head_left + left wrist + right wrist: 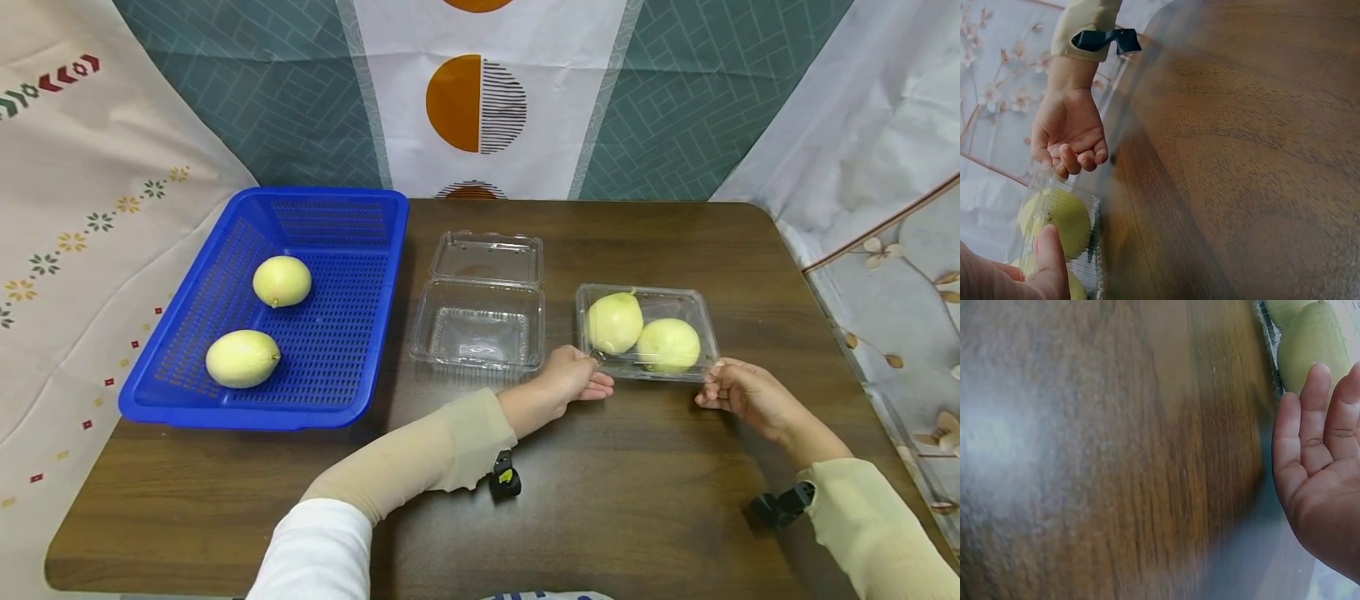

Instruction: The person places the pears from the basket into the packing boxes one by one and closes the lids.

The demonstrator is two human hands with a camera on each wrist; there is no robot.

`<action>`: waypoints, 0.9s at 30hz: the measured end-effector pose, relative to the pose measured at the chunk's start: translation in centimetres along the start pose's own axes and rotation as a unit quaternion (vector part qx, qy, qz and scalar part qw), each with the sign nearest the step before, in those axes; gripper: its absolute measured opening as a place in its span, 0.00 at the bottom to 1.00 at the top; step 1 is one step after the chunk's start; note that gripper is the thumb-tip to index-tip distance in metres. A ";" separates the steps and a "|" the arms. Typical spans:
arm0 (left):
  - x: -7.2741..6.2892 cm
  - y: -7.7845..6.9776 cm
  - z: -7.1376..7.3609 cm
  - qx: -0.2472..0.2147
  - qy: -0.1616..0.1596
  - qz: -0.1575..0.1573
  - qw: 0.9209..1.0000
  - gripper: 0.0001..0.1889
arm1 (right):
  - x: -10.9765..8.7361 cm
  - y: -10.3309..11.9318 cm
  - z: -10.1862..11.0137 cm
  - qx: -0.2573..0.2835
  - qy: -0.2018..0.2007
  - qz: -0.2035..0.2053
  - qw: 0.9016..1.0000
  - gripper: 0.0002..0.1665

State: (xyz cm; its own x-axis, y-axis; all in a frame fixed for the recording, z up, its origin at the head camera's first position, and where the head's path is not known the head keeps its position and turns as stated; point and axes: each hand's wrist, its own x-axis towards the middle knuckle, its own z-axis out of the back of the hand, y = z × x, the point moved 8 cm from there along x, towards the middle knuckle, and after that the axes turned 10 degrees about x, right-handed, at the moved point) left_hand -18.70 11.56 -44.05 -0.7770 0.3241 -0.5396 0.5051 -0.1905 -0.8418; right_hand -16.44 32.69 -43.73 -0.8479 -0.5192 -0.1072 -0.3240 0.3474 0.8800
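A lidded clear plastic container (647, 300) holds two pale yellow-green, melon-like fruits (670, 345) side by side. At its near left corner, my left hand (564, 383) pinches the rim, with the other fingers stretched out below it. My right hand (746, 398) pinches the near right corner, its remaining fingers curled loosely. In the left wrist view, the left hand (1025, 275) lies over the front of the container, and the right hand (1071, 134) is at the far end. The right wrist view shows the right hand (1329, 469) close beside one fruit (1313, 347).
Left of the filled container stands another clear container (480, 333), its lid folded back. A blue plastic basket (386, 308) at the left holds two more of the fruits (282, 281). Everything stands on a brown wooden table (637, 508), with patterned cloths (480, 100) hanging behind and beside it.
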 end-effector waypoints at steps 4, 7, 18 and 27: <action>0.2 0.0 -0.3 -0.001 0.004 -0.002 1.000 0.09 | -0.1 0.1 0.1 0.007 0.006 0.002 1.000 0.27; 0.3 -0.1 -0.5 0.000 0.008 0.000 1.000 0.09 | -0.2 0.1 0.4 0.002 0.001 0.001 1.000 0.26; 0.8 -0.1 -1.6 -0.004 0.022 0.003 1.000 0.11 | -0.7 0.3 1.6 -0.018 -0.032 -0.009 0.999 0.23; 1.0 0.1 -1.6 0.023 0.022 0.006 0.999 0.14 | -1.0 0.5 1.5 -0.033 -0.039 -0.006 0.999 0.24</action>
State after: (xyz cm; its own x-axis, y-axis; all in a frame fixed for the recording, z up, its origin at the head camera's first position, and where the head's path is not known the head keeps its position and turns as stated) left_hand -18.77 13.37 -44.63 -0.7535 0.3625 -0.5485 0.4950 -0.2363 -0.8361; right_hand -16.34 34.56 -43.83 -0.8748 -0.4601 -0.1518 -0.3087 0.2879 0.9066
